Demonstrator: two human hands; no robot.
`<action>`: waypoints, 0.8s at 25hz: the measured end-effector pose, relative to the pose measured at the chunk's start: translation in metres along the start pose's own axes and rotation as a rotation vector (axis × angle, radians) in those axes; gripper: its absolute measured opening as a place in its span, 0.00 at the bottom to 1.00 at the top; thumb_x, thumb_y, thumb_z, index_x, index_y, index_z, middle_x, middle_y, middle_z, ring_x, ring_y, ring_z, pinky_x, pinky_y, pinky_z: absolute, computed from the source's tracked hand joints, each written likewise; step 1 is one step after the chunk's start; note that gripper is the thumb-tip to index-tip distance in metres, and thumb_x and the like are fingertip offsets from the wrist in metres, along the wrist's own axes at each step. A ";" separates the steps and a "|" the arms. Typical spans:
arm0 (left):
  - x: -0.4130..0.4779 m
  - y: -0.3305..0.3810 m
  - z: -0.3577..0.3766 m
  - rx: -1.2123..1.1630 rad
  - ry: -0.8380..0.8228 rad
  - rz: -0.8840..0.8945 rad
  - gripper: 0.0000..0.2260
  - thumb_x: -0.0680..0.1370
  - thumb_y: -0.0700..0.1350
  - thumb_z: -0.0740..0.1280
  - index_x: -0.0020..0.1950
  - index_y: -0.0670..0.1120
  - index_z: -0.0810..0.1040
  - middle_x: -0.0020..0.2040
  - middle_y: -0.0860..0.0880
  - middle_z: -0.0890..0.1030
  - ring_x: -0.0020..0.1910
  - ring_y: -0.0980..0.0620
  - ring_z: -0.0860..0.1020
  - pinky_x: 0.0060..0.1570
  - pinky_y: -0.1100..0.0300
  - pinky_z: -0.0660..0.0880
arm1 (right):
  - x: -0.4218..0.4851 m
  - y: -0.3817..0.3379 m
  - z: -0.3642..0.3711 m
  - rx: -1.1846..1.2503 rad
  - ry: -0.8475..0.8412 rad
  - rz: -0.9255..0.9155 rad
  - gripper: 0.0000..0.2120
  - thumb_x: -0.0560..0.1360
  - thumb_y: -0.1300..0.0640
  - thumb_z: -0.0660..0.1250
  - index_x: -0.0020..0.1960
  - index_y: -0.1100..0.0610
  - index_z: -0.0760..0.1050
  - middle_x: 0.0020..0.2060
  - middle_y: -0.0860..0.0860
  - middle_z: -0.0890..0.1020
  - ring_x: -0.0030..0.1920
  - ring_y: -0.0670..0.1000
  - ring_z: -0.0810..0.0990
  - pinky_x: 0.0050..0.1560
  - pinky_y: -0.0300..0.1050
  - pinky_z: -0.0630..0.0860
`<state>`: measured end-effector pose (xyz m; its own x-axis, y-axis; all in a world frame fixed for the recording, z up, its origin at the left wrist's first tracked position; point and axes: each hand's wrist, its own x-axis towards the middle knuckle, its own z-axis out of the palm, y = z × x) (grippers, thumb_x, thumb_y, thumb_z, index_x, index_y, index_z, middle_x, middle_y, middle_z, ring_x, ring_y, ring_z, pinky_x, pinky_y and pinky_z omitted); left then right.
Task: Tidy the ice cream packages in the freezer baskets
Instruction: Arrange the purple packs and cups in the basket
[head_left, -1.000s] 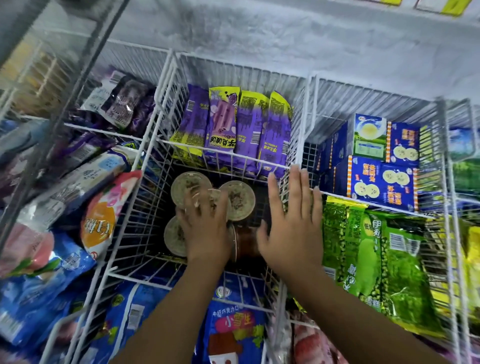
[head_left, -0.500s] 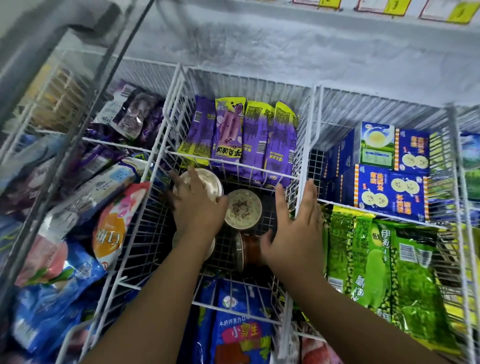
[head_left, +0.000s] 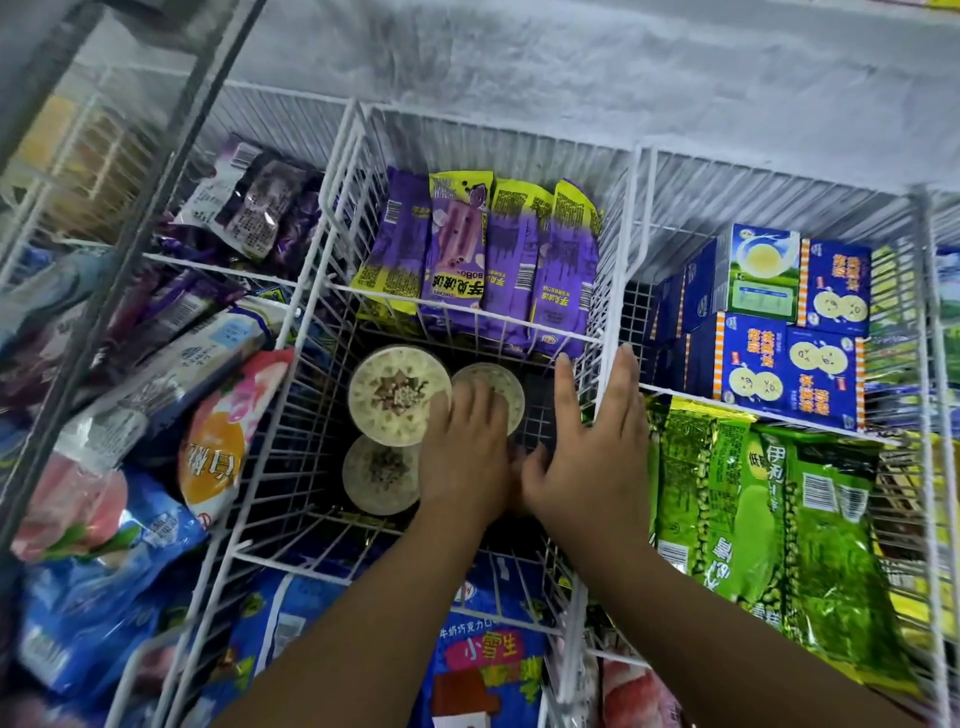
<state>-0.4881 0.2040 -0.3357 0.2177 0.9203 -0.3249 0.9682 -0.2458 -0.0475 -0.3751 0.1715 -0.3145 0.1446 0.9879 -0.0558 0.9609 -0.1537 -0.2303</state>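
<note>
The middle wire basket holds round ice cream cups with pale lids. A large-looking cup stands at the back left, another cup sits in front of it, and a third cup is at the back right. My left hand lies palm down over the third cup's near edge, its fingers hiding what is under them. My right hand is beside it, fingers spread up along the basket's right wall, thumb touching the left hand. Whatever lies between the hands is hidden.
Purple bar packs stand in the compartment behind. Blue boxes and green packs fill the right basket. Mixed pink, orange and blue packs crowd the left basket. A blue pack lies in the near compartment. The frosted freezer wall is behind.
My left hand has left the back left cup and moved right, next to my right hand. The cup lying on its side between the hands is now covered.
</note>
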 end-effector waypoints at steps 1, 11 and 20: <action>0.005 -0.006 0.002 0.049 -0.014 -0.006 0.31 0.79 0.62 0.54 0.74 0.43 0.58 0.75 0.40 0.55 0.73 0.41 0.54 0.69 0.45 0.49 | 0.001 0.000 0.000 0.003 0.000 0.001 0.42 0.68 0.54 0.68 0.78 0.55 0.56 0.76 0.68 0.49 0.76 0.66 0.51 0.73 0.62 0.59; 0.004 -0.014 0.021 -0.116 0.063 0.378 0.21 0.74 0.56 0.60 0.59 0.42 0.75 0.59 0.40 0.76 0.58 0.41 0.72 0.59 0.49 0.62 | 0.000 -0.001 0.002 0.010 0.022 0.002 0.40 0.67 0.56 0.68 0.77 0.55 0.60 0.75 0.68 0.50 0.76 0.66 0.51 0.72 0.63 0.61; -0.002 0.009 0.062 0.169 -0.256 0.342 0.29 0.77 0.47 0.64 0.74 0.42 0.57 0.68 0.41 0.64 0.66 0.43 0.63 0.64 0.52 0.63 | 0.000 -0.001 0.004 0.016 0.043 0.002 0.38 0.67 0.57 0.67 0.76 0.54 0.62 0.75 0.68 0.51 0.76 0.66 0.52 0.72 0.62 0.60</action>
<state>-0.4873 0.1806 -0.3938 0.4630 0.6781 -0.5708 0.8078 -0.5879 -0.0432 -0.3766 0.1713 -0.3182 0.1564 0.9876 -0.0149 0.9567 -0.1553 -0.2462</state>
